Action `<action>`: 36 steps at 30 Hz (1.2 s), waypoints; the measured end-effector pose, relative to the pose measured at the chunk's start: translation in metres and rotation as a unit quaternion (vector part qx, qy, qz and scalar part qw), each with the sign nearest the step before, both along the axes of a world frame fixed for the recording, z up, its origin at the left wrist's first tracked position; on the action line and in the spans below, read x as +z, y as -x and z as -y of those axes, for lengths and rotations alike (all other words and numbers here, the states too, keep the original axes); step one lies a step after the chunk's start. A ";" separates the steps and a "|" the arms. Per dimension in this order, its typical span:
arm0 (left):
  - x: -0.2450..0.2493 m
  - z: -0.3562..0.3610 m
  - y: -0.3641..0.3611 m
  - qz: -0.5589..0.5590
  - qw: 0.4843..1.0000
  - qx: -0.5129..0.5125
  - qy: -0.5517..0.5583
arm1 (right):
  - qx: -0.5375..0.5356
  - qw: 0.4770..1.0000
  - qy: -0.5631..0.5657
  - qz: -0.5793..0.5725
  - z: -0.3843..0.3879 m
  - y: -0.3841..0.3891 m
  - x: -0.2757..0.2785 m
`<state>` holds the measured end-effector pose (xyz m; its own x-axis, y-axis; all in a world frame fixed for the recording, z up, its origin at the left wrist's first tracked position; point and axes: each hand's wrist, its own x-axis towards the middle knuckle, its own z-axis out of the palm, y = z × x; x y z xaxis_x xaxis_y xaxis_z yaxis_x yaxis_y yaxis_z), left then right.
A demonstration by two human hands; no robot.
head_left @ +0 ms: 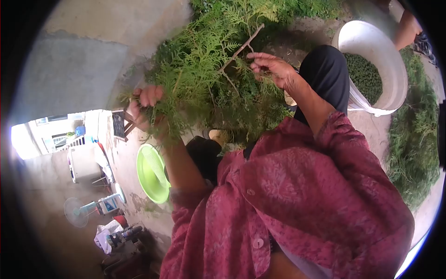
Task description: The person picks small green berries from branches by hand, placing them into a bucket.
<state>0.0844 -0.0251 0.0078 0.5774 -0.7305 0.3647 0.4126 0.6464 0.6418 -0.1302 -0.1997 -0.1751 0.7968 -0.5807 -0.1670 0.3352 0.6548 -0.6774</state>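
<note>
A leafy green branch [195,69] with flat, feathery sprays spreads in front of me, its bare brown stem [241,49] slanting up to the right. At its left edge my left hand [147,104] has its fingers curled round the green sprays. My right hand [274,67] is beside the bare stem, thumb and fingers bent together near thin twigs; what lies between the fingertips is too small to make out. More green foliage lies beneath the branch, between my knees.
A white bucket [395,69] holding small green pieces [364,76] stands at the upper right, near another person's arm [408,30]. Cut foliage [416,139] lies along the right. A lime-green basin [151,181], a fan [76,211] and a wooden stool [120,124] are at the left.
</note>
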 end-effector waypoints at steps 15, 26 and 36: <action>-0.030 -0.001 -0.003 0.000 0.965 0.160 -0.210 | -0.090 0.994 -0.044 -0.045 -0.001 -0.002 0.002; -0.014 0.006 -0.023 -0.114 0.990 -0.049 -0.073 | -0.064 0.996 0.004 -0.069 -0.005 -0.002 0.004; 0.092 -0.063 -0.121 0.011 0.967 0.194 -0.162 | -0.067 0.970 0.041 -0.228 -0.009 0.001 0.005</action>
